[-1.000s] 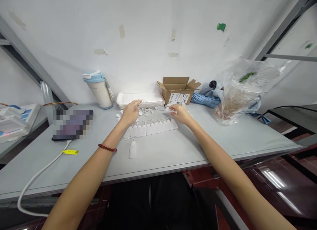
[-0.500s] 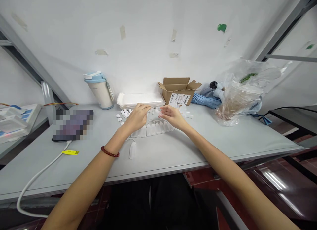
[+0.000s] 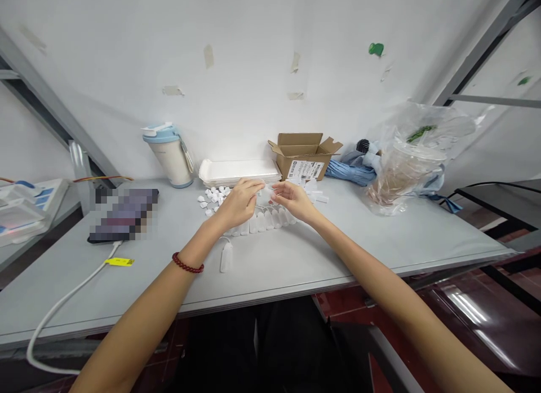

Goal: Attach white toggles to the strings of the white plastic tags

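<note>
My left hand (image 3: pixel 242 202) is closed in a pinch, with thin white cord (image 3: pixel 259 193) near its fingertips; what it grips is mostly hidden. Facing it, my right hand (image 3: pixel 293 200) has thumb and fingers closed around a small translucent plastic piece (image 3: pixel 268 193). The fingertips of both hands almost meet. Below them, a row of white, rounded-end plastic pieces (image 3: pixel 262 221) lies on the table. One similar piece with a cord (image 3: pixel 226 257) lies apart, nearer the front edge. Small white caps (image 3: pixel 213 195) are scattered left of my left hand. Clear tube-like pieces (image 3: pixel 319 197) lie beyond my right hand.
Behind the hands stand a stack of white trays (image 3: pixel 239 170) and an open cardboard box (image 3: pixel 302 159). A tumbler (image 3: pixel 171 159) and a phone (image 3: pixel 122 215) with a white cable (image 3: pixel 63 303) are at left. A bagged cup (image 3: pixel 408 173) and blue umbrella (image 3: pixel 350 172) sit at right.
My left hand has moved slightly right, bringing its fingertips closer to the piece in my right hand. My right hand has barely moved.
</note>
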A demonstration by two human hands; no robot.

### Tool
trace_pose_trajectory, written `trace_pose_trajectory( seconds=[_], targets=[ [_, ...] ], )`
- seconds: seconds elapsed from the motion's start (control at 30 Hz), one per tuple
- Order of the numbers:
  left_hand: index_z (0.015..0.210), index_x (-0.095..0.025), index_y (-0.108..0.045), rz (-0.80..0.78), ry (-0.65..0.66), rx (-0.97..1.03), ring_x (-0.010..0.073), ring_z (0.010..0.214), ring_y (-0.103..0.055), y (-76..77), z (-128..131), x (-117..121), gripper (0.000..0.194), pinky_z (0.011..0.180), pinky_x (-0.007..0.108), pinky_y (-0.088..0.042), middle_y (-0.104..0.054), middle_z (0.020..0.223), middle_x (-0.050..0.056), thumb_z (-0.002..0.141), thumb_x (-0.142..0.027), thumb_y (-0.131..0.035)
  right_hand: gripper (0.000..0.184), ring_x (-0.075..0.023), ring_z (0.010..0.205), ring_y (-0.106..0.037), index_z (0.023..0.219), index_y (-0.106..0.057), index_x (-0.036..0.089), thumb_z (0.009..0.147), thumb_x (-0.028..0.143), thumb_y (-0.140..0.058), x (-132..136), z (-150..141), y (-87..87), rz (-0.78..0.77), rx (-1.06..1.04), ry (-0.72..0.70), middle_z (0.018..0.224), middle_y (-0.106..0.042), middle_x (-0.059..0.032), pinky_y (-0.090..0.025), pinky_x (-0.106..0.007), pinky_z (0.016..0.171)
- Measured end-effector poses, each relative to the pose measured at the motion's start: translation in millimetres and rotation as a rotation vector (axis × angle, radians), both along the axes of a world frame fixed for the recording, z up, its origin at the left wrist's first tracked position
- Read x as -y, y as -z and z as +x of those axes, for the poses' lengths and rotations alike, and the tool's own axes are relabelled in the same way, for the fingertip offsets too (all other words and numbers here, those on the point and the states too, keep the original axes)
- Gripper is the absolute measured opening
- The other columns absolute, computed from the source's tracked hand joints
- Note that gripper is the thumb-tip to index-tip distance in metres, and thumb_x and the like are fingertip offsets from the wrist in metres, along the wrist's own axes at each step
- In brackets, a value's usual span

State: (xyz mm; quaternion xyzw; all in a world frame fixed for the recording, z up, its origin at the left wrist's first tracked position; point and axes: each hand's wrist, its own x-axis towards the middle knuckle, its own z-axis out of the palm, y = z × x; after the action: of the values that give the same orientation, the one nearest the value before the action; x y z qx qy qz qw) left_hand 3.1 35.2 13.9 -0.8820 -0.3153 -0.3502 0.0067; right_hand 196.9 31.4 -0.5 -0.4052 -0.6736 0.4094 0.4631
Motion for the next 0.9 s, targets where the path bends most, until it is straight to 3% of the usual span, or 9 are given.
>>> trace_pose_trajectory(
  seconds=[0.4, 0.9],
  targets=[
    [0.118, -0.014, -0.059, 0.015, 0.034, 0.014, 0.0237, 0.111, -0.052, -1.5, 4.5, 6.3, 0.041, 0.095, 0.047, -0.046, -0.061, 0.12, 0.01, 0.081, -0.007, -0.042, 0.033, -0.0165, 0.074, -0.066, 0.11, -0.057, 0.018, 0.079, 0.029, -0.058, 2.5, -3.3, -1.5, 0.025, 0.026, 0.007, 0.085, -0.06, -0.0019, -0.052, -0.036, 0.076],
    [0.114, -0.016, -0.063, 0.021, 0.04, 0.014, 0.0255, 0.118, -0.05, 1.1, 7.9, 9.9, 0.038, 0.096, 0.048, -0.046, -0.056, 0.13, 0.01, 0.08, -0.009, -0.045, 0.032, -0.0166, 0.077, -0.065, 0.101, -0.06, 0.019, 0.074, 0.036, -0.063, 3.7, -5.8, -1.8, -0.009, -0.17, 0.034, 0.086, -0.062, -0.0021, -0.053, -0.037, 0.078]
  ],
)
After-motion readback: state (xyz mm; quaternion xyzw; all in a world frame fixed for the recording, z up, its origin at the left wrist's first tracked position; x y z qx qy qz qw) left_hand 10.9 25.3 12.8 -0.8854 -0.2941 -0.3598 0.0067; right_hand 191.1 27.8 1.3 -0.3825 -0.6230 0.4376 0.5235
